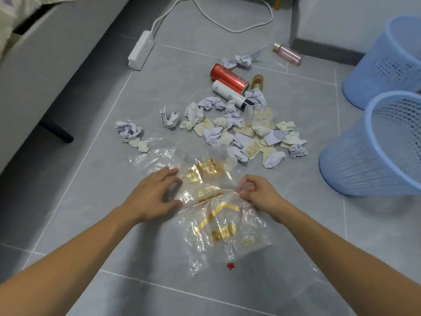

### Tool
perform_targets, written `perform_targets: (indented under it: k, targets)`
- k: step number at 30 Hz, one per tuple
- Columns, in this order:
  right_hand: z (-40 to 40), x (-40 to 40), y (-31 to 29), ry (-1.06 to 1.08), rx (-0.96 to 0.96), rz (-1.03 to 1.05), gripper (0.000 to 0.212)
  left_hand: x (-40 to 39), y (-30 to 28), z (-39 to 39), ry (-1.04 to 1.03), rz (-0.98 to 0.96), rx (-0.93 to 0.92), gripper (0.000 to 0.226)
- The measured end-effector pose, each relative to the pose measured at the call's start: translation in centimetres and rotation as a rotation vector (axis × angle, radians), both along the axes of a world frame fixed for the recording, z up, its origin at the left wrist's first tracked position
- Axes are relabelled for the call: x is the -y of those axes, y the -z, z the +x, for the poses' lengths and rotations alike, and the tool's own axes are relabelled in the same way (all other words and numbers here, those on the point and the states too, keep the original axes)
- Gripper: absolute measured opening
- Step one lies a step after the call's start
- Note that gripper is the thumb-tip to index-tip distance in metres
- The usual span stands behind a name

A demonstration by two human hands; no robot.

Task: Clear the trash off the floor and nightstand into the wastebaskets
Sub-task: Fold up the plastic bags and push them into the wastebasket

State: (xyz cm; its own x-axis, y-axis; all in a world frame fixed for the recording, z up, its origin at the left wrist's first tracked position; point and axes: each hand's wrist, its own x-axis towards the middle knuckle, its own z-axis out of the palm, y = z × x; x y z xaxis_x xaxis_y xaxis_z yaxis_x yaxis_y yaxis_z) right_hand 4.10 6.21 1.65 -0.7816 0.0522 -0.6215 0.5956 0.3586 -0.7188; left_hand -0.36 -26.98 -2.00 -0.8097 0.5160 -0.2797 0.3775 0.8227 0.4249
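Note:
A clear plastic bag (218, 226) with gold print lies flat on the grey floor in front of me. My left hand (152, 197) rests on its left part, fingers spread and curled. My right hand (259, 195) pinches a fold of the bag near its middle. Beyond the bag lies a pile of crumpled paper (234, 131) and torn scraps, with a red can (229, 78), a white tube (230, 93) and a pink bottle (288, 54). Two light blue wastebaskets stand at the right, one near (373, 160) and one farther back (382, 71).
A white power strip (141, 50) and its cable (227, 19) lie on the floor at the back. A grey bed frame (45, 65) with a black leg (57, 131) runs along the left. A wall corner (319, 26) stands behind the far wastebasket.

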Motion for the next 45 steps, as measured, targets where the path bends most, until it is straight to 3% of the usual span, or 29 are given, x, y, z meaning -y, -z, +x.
perform_targets:
  k: [5,9,14,16,22,28,33,36,39,41,45]
  targets:
    - [1.4,-3.9,-1.2,0.094,-0.024,-0.009,0.013,-0.8,-0.2,0.0,-0.183,0.040,0.070,0.073]
    - [2.0,-5.5,-2.0,0.250,-0.073,-0.034,0.010,-4.0,-1.7,0.1,-0.370,0.231,0.052,0.061]
    - [1.3,-5.4,-3.0,0.369,-0.118,-0.202,0.012,-9.4,-5.6,-0.2,-0.580,0.738,0.529,0.032]
    - [1.0,-5.1,-3.5,0.375,-0.129,-0.250,0.012,-10.2,-6.4,-0.6,-0.639,0.819,0.550,0.021]
    - [0.3,-5.6,-4.1,0.251,-0.056,-0.330,0.022,-8.8,-7.0,-1.8,-0.718,0.879,0.549,0.017]
    - [-0.5,-6.1,-4.4,0.329,-0.045,-0.588,0.036,-8.3,-8.0,-2.3,-0.728,1.033,0.700,0.033]
    - [-0.8,-6.9,-4.8,0.417,0.029,-0.763,0.039,-8.2,-8.3,-3.0,-0.790,1.084,0.794,0.015]
    - [-1.1,-7.2,-4.6,0.354,-0.002,-0.689,0.043,-7.6,-7.9,-3.5,-0.729,1.100,0.874,0.034]
    - [-1.4,-6.9,-5.1,0.211,-0.078,-0.396,0.014,-8.1,-8.1,-3.5,-0.607,0.920,0.730,0.031]
    - [-1.7,-7.0,-5.5,0.034,-0.077,-0.271,0.030,-8.6,-8.7,-3.6,-0.512,0.819,0.611,0.029]
    - [-2.4,-6.0,-6.9,-0.306,0.070,-0.225,0.042,-9.7,-10.3,-4.2,-0.371,0.788,0.576,0.042]
